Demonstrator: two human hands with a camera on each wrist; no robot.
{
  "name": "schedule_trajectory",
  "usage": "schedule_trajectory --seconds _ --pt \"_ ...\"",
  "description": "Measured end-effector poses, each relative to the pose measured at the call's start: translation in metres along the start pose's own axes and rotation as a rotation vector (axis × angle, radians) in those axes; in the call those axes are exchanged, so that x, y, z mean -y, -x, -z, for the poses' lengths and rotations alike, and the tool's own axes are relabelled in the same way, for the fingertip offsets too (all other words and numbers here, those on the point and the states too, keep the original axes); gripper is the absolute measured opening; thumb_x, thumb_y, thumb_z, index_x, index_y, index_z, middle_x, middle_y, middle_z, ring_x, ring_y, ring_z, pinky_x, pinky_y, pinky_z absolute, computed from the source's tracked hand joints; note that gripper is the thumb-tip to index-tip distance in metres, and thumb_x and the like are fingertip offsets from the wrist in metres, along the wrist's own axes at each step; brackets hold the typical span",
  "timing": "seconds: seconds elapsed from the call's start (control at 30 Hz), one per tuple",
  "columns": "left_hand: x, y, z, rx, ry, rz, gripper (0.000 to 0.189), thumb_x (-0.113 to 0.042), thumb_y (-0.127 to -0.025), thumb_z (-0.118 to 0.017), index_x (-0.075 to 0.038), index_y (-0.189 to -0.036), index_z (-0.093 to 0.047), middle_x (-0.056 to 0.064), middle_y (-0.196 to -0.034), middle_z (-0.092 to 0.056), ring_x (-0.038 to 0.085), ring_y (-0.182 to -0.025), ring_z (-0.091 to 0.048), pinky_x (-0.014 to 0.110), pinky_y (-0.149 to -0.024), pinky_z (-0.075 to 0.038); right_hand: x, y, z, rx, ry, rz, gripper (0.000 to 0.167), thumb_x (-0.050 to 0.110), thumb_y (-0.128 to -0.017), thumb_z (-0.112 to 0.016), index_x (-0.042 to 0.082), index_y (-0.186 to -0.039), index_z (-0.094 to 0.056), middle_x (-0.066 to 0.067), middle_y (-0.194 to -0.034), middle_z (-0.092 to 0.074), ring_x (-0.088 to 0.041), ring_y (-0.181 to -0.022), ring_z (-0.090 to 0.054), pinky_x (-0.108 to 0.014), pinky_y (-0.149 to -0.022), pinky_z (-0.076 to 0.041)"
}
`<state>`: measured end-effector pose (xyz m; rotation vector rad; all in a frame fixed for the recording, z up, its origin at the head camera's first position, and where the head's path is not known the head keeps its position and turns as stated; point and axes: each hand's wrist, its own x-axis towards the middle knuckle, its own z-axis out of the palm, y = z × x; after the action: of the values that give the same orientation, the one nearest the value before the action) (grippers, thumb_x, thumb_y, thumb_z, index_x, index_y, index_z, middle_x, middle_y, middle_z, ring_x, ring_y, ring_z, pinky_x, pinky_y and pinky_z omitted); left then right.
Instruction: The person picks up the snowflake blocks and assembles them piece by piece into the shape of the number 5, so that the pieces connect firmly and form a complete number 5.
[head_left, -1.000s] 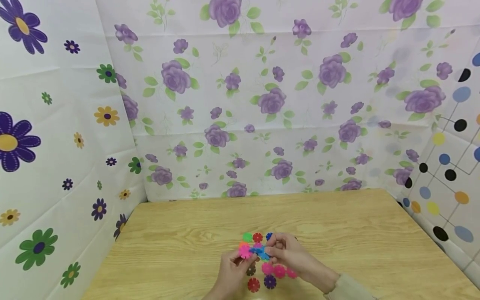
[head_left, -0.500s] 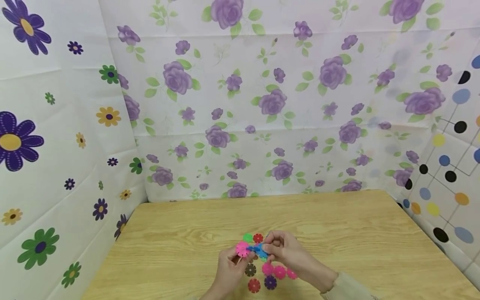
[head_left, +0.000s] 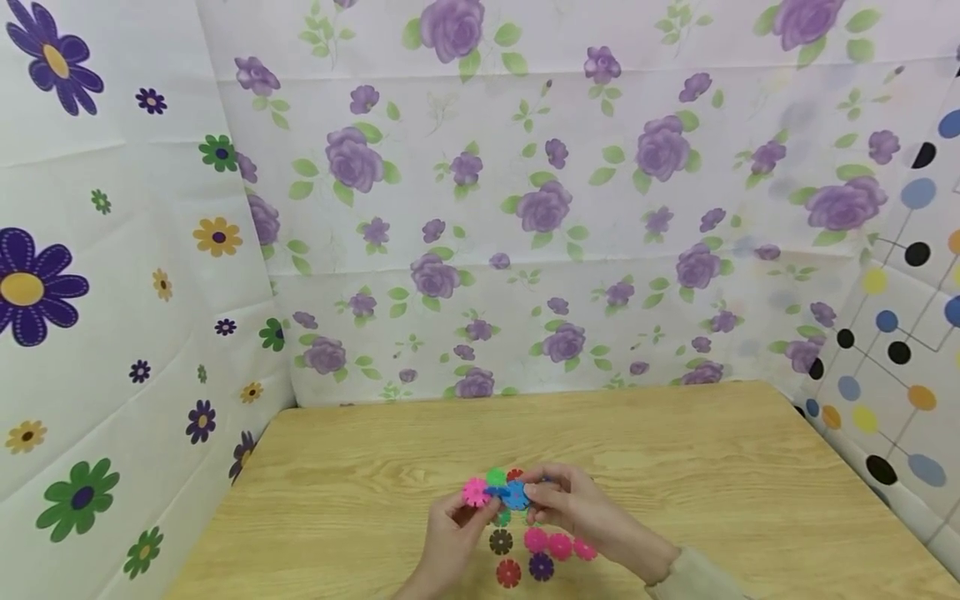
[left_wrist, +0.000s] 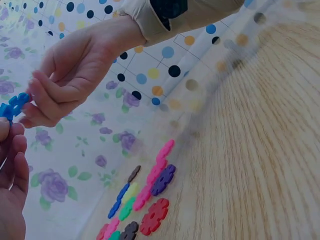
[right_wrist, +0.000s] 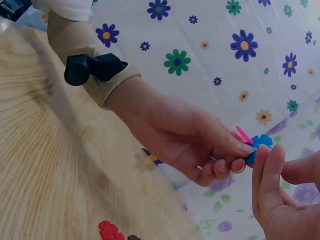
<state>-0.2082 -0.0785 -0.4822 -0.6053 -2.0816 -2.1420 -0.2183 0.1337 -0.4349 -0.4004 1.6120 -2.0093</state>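
Blue notched discs [head_left: 516,495], pink disc [head_left: 476,492] — seemingly interlocked — held aloft.

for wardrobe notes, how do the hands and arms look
The left hand and right hand are ungloved. A long beige fabric left sleeve bears a chunky black device with a rounded end; the long beige fabric right sleeve bears a dark device.

You are facing a white back sheet [head_left: 510,208] printed with purple roses and green leaves, horizontal creases running across it. On your left, a white side sheet [head_left: 135,275] is showing purple, green and yellow flowers; on your right, a dotted sheet [head_left: 892,383] is carrying thin lines. Pale wood-grain tabletop [head_left: 375,467] is spreading below, faintly mirroring dots.
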Motion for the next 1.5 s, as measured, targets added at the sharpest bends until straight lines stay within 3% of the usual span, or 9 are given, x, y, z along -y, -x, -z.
schedule_trajectory --seconds 0.27,0.47,0.6,0.77,0.97,1.17,1.5 --pt "0.003 -0.002 0.003 0.006 0.008 0.013 0.019 -0.006 -0.091 -0.065 0.008 -0.103 -0.067 0.001 -0.090 -0.073 0.006 -0.079 -0.067 0.024 -0.073 -0.058 -0.003 -0.001 0.005 0.012 0.018 -0.028 0.020 0.022 -0.096 -0.061 0.005 -0.105 -0.063 0.002 -0.087 -0.068 -0.004 -0.072 -0.061 -0.016 -0.066 -0.053" --pt "0.004 -0.002 0.002 0.051 0.082 0.123 0.031 -0.005 -0.085 -0.072 0.009 -0.112 -0.065 -0.008 -0.094 -0.073 0.006 -0.083 -0.069 0.022 -0.074 -0.057 -0.005 -0.001 0.006 0.027 0.013 -0.025 0.018 0.022 -0.095 -0.062 0.007 -0.104 -0.064 0.003 -0.087 -0.069 -0.003 -0.072 -0.061 -0.015 -0.066 -0.053" --pt "0.003 -0.004 0.001 0.071 0.159 0.191 0.045 -0.007 -0.083 -0.075 0.012 -0.121 -0.059 -0.004 -0.100 -0.073 0.010 -0.091 -0.070 0.024 -0.078 -0.058 -0.007 -0.003 0.005 0.043 0.012 -0.028 0.017 0.022 -0.095 -0.062 0.008 -0.103 -0.064 0.003 -0.086 -0.068 -0.003 -0.073 -0.061 -0.015 -0.066 -0.053" --pt "0.002 -0.005 0.001 0.068 0.212 0.220 0.054 -0.006 -0.081 -0.077 0.015 -0.125 -0.054 -0.003 -0.105 -0.073 0.013 -0.096 -0.070 0.026 -0.081 -0.058 -0.009 -0.005 0.002 0.054 -0.003 -0.031 0.015 0.021 -0.095 -0.062 0.008 -0.102 -0.064 0.003 -0.086 -0.068 -0.003 -0.072 -0.061 -0.014 -0.066 -0.053" --pt "0.003 -0.005 0.003 0.053 0.188 0.217 0.049 -0.004 -0.080 -0.076 0.012 -0.123 -0.057 -0.004 -0.104 -0.073 0.013 -0.096 -0.070 0.027 -0.081 -0.058 -0.009 -0.007 0.002 0.037 0.040 -0.029 0.022 0.024 -0.095 -0.062 0.005 -0.106 -0.064 0.004 -0.086 -0.068 -0.003 -0.073 -0.061 -0.014 -0.065 -0.052" --pt "0.009 -0.006 0.007 0.024 0.139 0.193 0.046 -0.003 -0.080 -0.076 0.011 -0.121 -0.059 -0.001 -0.105 -0.072 0.013 -0.097 -0.069 0.028 -0.081 -0.058 -0.013 -0.010 0.009 -0.052 0.168 -0.032 0.037 0.030 -0.097 -0.059 -0.001 -0.117 -0.062 0.002 -0.090 -0.067 -0.007 -0.075 -0.062 -0.020 -0.065 -0.051" --pt "0.020 -0.004 0.013 0.010 0.094 0.239 0.047 -0.007 -0.079 -0.078 0.008 -0.120 -0.061 0.018 -0.118 -0.067 0.014 -0.101 -0.068 0.025 -0.086 -0.055 -0.029 -0.015 0.033 -0.133 0.351 -0.040 0.029 0.018 -0.099 -0.054 -0.007 -0.113 -0.061 -0.006 -0.090 -0.067 -0.011 -0.074 -0.062 -0.024 -0.063 -0.053"
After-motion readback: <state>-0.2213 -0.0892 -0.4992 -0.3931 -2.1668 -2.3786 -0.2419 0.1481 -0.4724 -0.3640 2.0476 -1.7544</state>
